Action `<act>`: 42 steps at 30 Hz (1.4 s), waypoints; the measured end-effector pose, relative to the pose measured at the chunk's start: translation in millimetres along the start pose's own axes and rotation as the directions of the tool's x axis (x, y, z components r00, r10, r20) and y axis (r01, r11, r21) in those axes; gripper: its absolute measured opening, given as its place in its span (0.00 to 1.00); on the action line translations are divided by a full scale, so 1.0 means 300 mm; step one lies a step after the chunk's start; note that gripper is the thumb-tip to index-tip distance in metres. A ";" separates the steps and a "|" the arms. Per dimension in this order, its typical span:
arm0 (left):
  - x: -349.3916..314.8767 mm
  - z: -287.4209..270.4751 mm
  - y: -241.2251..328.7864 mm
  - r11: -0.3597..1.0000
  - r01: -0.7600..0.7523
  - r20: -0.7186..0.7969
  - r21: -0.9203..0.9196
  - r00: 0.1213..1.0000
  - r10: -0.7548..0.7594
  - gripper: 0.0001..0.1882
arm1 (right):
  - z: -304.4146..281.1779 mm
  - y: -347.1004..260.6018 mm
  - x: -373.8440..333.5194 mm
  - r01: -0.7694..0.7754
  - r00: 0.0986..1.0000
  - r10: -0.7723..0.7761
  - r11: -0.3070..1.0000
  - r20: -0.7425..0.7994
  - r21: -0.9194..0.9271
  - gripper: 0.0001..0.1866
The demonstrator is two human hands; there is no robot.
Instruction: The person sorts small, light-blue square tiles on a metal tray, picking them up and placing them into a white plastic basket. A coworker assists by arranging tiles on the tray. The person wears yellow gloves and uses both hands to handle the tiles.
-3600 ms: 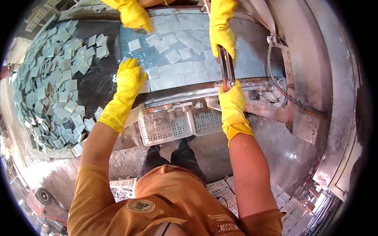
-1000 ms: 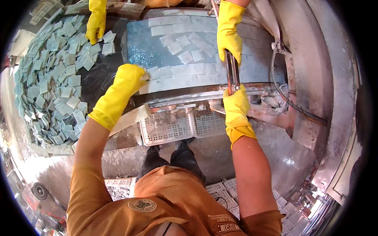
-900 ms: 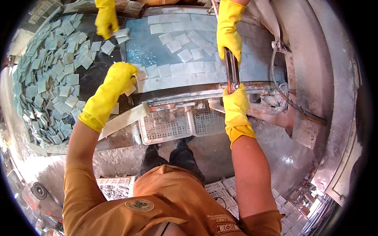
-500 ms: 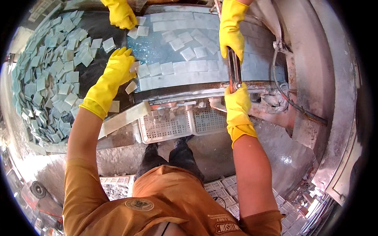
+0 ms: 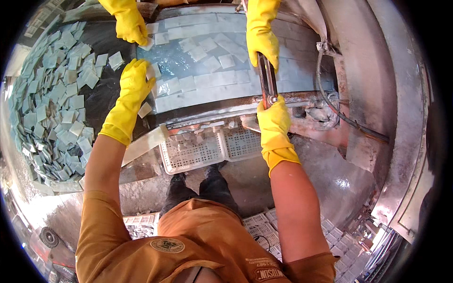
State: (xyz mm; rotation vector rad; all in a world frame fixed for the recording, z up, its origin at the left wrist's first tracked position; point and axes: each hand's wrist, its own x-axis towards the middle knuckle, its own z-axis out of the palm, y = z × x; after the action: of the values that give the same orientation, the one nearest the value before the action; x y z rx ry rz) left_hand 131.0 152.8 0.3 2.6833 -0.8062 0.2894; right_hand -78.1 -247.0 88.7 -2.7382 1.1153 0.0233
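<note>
My left hand (image 5: pixel 134 84), in a yellow rubber glove, has its fingers curled over the left end of a wet bluish surface (image 5: pixel 172 63). A pale square tile (image 5: pixel 153 71) sits between its fingers and thumb. My right hand (image 5: pixel 274 123), gloved alike, is closed round the near end of a narrow metal bar (image 5: pixel 267 80) lying across rows of pale tiles (image 5: pixel 222 79). A co-worker's gloved hand (image 5: pixel 263 45) grips the bar's far end. Another co-worker's hand (image 5: pixel 130 26) touches a tile at the far left corner. One loose tile (image 5: pixel 145 110) lies below my left wrist.
A large heap of loose greenish tiles (image 5: pixel 61 104) spreads at the left on a dark surface. Two white perforated baskets (image 5: pixel 191 158) stand below the near edge. A hose (image 5: pixel 347 120) and metal frame (image 5: pixel 373 99) are at the right. More crates (image 5: pixel 264 228) stand behind me.
The whole view has shifted, so the work surface appears farther left. My left hand and its tile have edged slightly right over the bluish surface. The bar remains held at both ends.
</note>
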 end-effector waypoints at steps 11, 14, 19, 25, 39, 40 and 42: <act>0.159 0.068 0.166 0.998 0.009 0.156 0.064 0.988 -0.019 0.29 | 0.027 0.026 0.002 -0.011 1.000 0.010 1.000 -0.026 -0.009 0.30; 0.237 0.053 0.375 0.985 0.167 0.361 0.050 0.916 -0.174 0.33 | 0.019 0.018 0.002 -0.019 0.999 0.019 1.000 -0.035 0.009 0.28; 0.140 0.046 0.407 0.999 -0.023 0.189 0.022 0.982 0.018 0.34 | 0.020 0.022 0.000 -0.051 0.999 0.051 0.999 0.004 0.004 0.28; -0.049 -0.217 0.089 0.953 0.281 0.385 -0.112 0.897 -0.219 0.26 | 0.019 0.023 -0.003 -0.032 0.999 0.032 0.999 0.001 -0.018 0.32; -0.266 -0.147 0.221 0.871 0.315 0.183 -0.376 0.947 -0.264 0.08 | 0.072 0.084 0.021 0.062 0.997 -0.058 0.995 -0.054 0.083 0.30; -0.244 -0.172 0.295 0.790 0.382 0.237 -0.479 0.923 -0.303 0.09 | 0.075 0.094 0.025 0.043 0.998 -0.039 0.997 -0.052 0.069 0.30; -0.244 -0.210 0.394 0.762 0.321 0.295 -0.562 0.939 -0.178 0.13 | 0.061 0.054 0.008 0.016 0.999 -0.014 0.998 -0.037 0.058 0.29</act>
State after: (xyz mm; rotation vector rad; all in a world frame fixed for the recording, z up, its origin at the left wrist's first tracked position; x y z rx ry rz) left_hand -1.7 118.9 67.1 2.1788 -0.4679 -0.3057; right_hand -86.6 -256.8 67.8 -2.7061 1.0866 -0.0601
